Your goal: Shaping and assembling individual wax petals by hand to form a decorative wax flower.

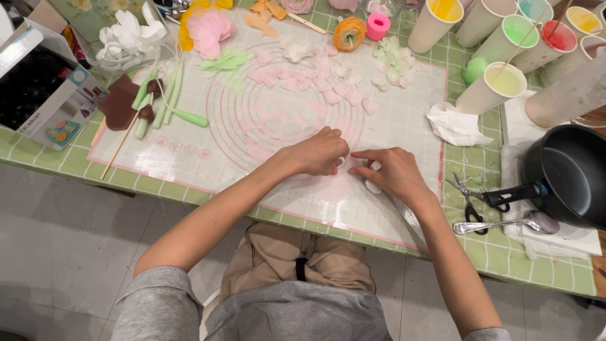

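- Left hand (319, 153) lower centre of frame, knuckles up, fingers curled down onto the mat (404, 126); fingertips bunched near a small pale piece, grip itself hidden under the hand.
- Right hand (392, 173) just right of it, index stretched toward the left hand, thumb and fingers pinching or pressing a small white piece (374, 187) at its lower edge.
- White piece lies under and just below the right hand's fingers, so the right hand is nearer; left fingertips sit just to its upper left. Too little shows to tell its long axis.
- Faint pink patch (334, 188) on the mat directly below both hands.
- Both hands nearly touching at the fingertips, meeting over the mat's lower middle.
- Loose pink petals (328, 79) scattered in upper centre, well apart from the hands.
- Green stems (165, 101) and a brown shape (120, 104) at left.
- Orange rose (349, 33) and pink roll (378, 26) at top.
- Cups (492, 88) of coloured liquid upper right.
- Crumpled tissue (456, 125) right of the mat.
- Scissors (470, 202), spoon (505, 223) and black pot (568, 173) at right edge.
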